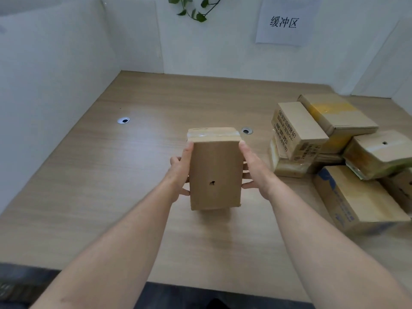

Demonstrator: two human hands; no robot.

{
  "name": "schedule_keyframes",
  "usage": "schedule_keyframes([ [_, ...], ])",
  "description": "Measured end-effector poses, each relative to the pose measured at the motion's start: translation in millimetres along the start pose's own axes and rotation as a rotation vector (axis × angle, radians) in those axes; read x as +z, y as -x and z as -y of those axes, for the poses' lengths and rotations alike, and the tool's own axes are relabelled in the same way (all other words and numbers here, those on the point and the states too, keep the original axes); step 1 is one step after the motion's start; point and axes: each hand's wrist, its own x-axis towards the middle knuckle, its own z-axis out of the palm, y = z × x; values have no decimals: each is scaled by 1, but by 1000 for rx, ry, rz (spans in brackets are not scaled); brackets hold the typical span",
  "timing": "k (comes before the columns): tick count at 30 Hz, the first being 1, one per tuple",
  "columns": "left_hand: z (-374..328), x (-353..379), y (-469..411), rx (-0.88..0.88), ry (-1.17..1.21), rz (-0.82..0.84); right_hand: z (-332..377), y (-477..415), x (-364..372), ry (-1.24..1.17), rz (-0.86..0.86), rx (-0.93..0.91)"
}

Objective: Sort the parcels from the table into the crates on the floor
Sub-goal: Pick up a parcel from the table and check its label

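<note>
A plain brown cardboard parcel (215, 172) with a small hole in its near face and clear tape on top is held upright just above the wooden table (111, 175). My left hand (181, 172) presses its left side and my right hand (254, 170) presses its right side. A pile of several more cardboard parcels (338, 152) lies at the table's right edge, some taped in yellow, one printed in blue (356, 201). No crate is in view.
White partition walls (55, 85) close the table at the left and back. A paper sign (287, 21) with black characters hangs on the back wall. Two round cable holes (123, 120) (246, 131) sit in the tabletop. Dark floor (26, 286) shows below the near edge.
</note>
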Motion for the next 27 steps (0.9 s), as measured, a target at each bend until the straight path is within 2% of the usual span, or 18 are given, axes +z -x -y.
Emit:
schedule_keyframes([
  [6,18,19,34,-6,-38,68,-18,31,-10,34,25,73],
  [10,31,25,54,32,62,36,-31,42,-13,58,-71,-47],
  [12,38,23,63,69,102,-4,-36,50,-11,62,-65,-89],
  [18,72,15,84,191,4,-139,-65,68,-2,72,96,-86],
  [23,100,10,101,130,-78,-147,-75,82,4,115,209,-80],
  [27,116,10,117,61,-25,-116,-81,92,6,136,320,0],
])
